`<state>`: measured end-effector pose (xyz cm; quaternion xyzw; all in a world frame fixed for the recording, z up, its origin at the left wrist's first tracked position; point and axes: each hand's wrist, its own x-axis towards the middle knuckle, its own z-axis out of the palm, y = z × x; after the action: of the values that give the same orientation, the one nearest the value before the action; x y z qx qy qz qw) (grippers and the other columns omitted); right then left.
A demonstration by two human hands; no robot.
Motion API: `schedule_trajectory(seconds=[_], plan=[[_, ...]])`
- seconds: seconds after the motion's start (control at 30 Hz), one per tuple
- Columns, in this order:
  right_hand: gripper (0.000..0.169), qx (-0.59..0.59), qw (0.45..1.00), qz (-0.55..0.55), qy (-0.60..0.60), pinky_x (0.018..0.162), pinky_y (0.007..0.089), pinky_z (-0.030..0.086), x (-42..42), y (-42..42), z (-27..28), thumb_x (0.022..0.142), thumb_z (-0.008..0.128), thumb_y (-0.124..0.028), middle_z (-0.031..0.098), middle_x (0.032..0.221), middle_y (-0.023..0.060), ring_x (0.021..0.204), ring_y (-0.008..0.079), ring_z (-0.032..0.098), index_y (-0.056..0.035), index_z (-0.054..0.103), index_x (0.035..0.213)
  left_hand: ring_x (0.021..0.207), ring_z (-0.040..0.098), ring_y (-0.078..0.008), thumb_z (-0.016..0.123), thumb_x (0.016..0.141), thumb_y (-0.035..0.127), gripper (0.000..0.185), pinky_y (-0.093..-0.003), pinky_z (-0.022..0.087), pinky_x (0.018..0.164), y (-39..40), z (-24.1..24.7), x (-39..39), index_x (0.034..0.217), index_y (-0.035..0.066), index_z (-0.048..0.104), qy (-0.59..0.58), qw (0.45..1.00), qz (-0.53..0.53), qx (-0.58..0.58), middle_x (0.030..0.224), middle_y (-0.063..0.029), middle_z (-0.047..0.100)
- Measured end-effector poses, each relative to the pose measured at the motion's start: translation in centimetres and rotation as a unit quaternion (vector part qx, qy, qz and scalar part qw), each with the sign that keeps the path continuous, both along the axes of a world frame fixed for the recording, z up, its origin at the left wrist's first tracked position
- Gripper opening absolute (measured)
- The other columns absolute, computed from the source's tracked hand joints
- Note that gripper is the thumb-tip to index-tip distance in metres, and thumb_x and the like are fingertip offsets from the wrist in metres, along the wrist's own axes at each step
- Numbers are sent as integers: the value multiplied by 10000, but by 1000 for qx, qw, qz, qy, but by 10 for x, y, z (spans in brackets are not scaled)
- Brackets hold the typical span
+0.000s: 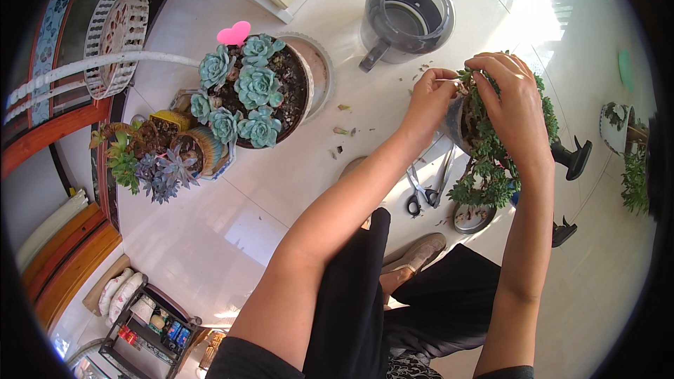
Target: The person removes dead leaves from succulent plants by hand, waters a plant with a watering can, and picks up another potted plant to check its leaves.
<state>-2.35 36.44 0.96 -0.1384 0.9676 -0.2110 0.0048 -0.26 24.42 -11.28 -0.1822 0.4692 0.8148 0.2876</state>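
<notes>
A bushy green succulent (487,168) trails from a pot (455,121) in front of me. My left hand (433,102) is at the pot's upper left, thumb and fingertips pinched on a thin pale piece, perhaps a stem or dry leaf. My right hand (508,95) lies over the top of the foliage, its fingertips curled among the leaves close to the left fingertips; what they grip is hidden. On the floor below the pot are scissors (419,189) with black handles and a slim metal tool (446,171), likely tweezers. A round dish (474,220) with dry bits sits under the trailing stems.
A grey translucent watering can (406,18) stands beyond my hands. Left are a large pot of blue-green rosette succulents (258,87), smaller potted succulents (168,155) and a white metal plant stand (116,39). Plant debris (341,130) lies on the tiles. Another potted plant (618,126) is far right.
</notes>
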Motion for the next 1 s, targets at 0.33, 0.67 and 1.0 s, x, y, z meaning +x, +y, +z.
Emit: schedule_trajectory(seconds=[0.33, 0.67, 1.0], plan=[[137, -5, 1000, -23, 13, 1020, 437, 433, 8, 3, 5, 899, 621, -65, 704, 1027, 130, 1018, 328, 635, -14, 697, 1001, 1010, 606, -105, 706, 873, 88, 361, -275, 443, 847, -4, -6, 5, 1210, 69, 577, 0, 1000, -6, 29, 1129, -50, 675], [156, -19, 997, -68, 8, 975, 413, 455, 19, 7, 13, 902, 614, -57, 704, 1042, 134, 1018, 331, 634, -8, 699, 1025, 1031, 623, -149, 696, 901, 32, 323, -278, 498, 914, -5, -7, 7, 1205, 12, 589, 8, 1000, -17, -1, 1131, -99, 663], [210, -101, 971, -215, 25, 980, 343, 477, 70, 12, 36, 979, 535, 22, 711, 1084, 130, 1078, 259, 669, -21, 701, 1101, 1131, 599, -192, 689, 896, 49, 339, -324, 484, 985, -9, -1, 16, 1221, 4, 602, 16, 998, -28, -49, 1207, -122, 640]])
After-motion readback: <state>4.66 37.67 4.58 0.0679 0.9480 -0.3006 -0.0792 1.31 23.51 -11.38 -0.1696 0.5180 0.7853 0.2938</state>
